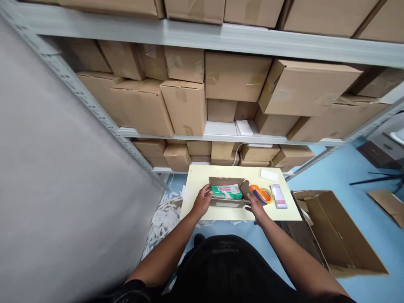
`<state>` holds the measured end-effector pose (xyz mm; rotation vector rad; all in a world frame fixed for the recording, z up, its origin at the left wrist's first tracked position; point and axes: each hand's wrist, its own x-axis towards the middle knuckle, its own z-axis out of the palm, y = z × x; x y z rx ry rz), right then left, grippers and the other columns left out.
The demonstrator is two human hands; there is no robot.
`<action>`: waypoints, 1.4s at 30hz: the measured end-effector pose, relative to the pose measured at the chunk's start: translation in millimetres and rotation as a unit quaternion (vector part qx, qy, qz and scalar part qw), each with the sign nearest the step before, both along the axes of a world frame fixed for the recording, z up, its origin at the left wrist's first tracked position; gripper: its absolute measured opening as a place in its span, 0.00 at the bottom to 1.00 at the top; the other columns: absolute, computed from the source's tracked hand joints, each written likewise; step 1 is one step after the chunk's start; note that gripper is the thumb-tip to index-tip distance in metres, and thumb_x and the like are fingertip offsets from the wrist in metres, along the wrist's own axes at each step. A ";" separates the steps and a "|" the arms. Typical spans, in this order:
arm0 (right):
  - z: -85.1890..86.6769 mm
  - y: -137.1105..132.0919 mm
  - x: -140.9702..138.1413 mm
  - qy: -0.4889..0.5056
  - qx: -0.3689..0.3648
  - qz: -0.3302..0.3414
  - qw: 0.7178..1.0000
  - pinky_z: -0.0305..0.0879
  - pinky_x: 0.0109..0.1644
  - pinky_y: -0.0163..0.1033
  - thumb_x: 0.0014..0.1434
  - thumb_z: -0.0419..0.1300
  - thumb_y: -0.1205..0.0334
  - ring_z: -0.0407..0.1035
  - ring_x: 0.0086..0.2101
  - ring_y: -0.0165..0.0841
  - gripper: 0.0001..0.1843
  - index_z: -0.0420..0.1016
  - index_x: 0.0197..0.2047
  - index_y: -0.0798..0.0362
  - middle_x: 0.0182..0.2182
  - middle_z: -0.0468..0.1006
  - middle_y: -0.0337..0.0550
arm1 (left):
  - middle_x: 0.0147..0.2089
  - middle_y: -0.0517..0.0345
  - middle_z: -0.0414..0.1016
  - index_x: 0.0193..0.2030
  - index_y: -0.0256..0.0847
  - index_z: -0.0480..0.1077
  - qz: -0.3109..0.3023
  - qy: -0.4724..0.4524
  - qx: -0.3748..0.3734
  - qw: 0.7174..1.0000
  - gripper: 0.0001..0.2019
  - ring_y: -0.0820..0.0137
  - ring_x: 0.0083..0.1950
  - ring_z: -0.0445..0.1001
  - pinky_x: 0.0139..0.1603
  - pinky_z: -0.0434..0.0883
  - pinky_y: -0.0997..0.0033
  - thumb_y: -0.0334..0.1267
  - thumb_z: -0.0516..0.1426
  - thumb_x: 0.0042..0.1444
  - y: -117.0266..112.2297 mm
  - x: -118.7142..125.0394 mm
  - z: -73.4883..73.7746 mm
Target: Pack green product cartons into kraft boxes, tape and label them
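Observation:
A small cardboard box (pixel 229 203) stands open at the top on the cream-coloured table (pixel 197 179). Inside it lies a green and pink packet (pixel 232 192), partly covered by whitish wrapping. My left hand (pixel 202 202) grips the box's left end, fingers at the upper edge. At the opposite end, my right hand (pixel 256 207) holds the side by the raised flap. Just right of the box is an orange and dark blue tape dispenser (pixel 260 194), with a yellow tape roll beside it. A blurred-out printed item (pixel 279 197) lies farther right.
Shelves (pixel 221 35) packed with cardboard boxes rise behind the table. A white card (pixel 269 175) lies near its back right corner. On the floor, a large open carton (pixel 344 227) stands to the right, paper scraps (pixel 164 219) to the left. A grey wall (pixel 63 168) runs along the left.

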<state>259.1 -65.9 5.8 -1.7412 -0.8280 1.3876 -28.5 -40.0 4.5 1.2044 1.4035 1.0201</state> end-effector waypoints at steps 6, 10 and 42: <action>-19.5 16.7 -16.6 0.005 0.035 -0.043 0.998 0.70 0.60 0.50 0.62 0.54 0.32 0.61 0.67 0.46 0.43 0.61 0.72 0.47 0.72 0.62 0.50 | 0.73 0.43 0.63 0.70 0.40 0.64 -0.092 0.071 0.058 0.992 0.27 0.57 0.75 0.61 0.75 0.59 0.52 0.50 0.49 0.70 36.0 -10.0 -33.4; -26.2 7.3 -8.6 -0.071 0.100 0.035 0.992 0.69 0.62 0.52 0.59 0.61 0.35 0.64 0.65 0.45 0.47 0.57 0.74 0.48 0.69 0.66 0.51 | 0.79 0.46 0.52 0.76 0.44 0.55 -0.193 0.136 0.121 0.964 0.34 0.57 0.78 0.54 0.76 0.58 0.50 0.51 0.54 0.67 35.6 -16.7 -44.4; -64.3 46.3 4.5 -0.239 0.117 0.104 0.958 0.70 0.48 0.46 0.53 0.66 0.43 0.72 0.41 0.42 0.30 0.66 0.52 0.51 0.42 0.74 0.46 | 0.73 0.47 0.65 0.61 0.40 0.75 -0.073 0.230 0.083 0.967 0.23 0.62 0.73 0.65 0.76 0.59 0.55 0.50 0.49 0.71 47.4 15.1 -33.9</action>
